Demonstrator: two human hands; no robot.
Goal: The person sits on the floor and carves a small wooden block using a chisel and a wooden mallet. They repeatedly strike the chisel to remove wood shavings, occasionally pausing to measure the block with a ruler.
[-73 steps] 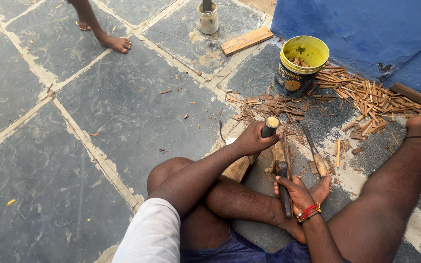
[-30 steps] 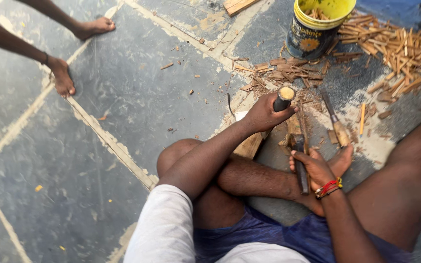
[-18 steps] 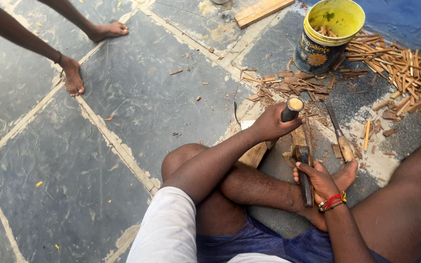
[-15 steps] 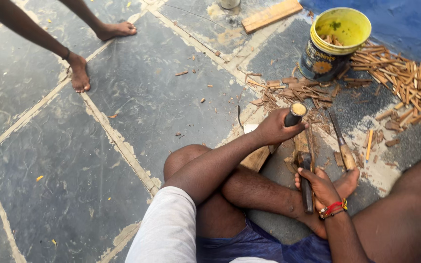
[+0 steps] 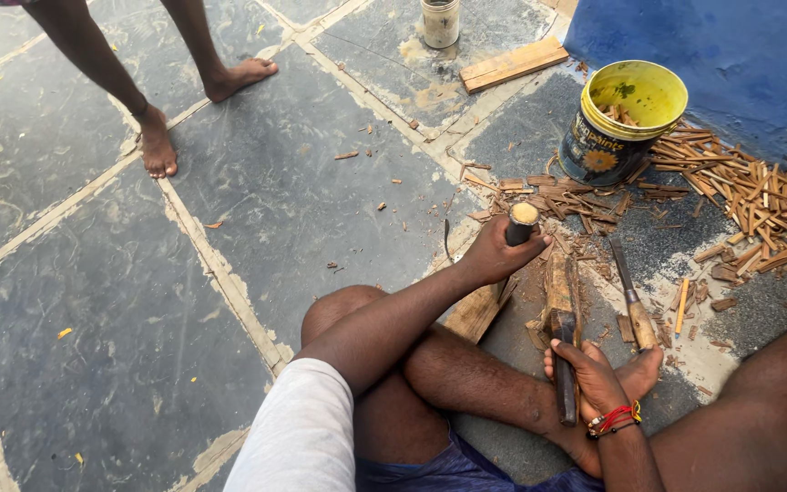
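Since a moment ago my left hand [image 5: 494, 255] has dropped slightly, fist wrapped round the short mallet handle [image 5: 521, 222]. My right hand [image 5: 589, 369] grips the dark blade [image 5: 565, 364], set on one brown wood block [image 5: 559, 284]. One yellow bucket [image 5: 626, 118] holds, I think, wood chips.

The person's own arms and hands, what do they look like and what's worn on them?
Both hands are bare, with no gloves. The left hand has nothing on its wrist; the forearm is bare and a short white sleeve covers the upper arm. The right hand has red thread and a dark beaded band around its wrist, with the forearm bare.
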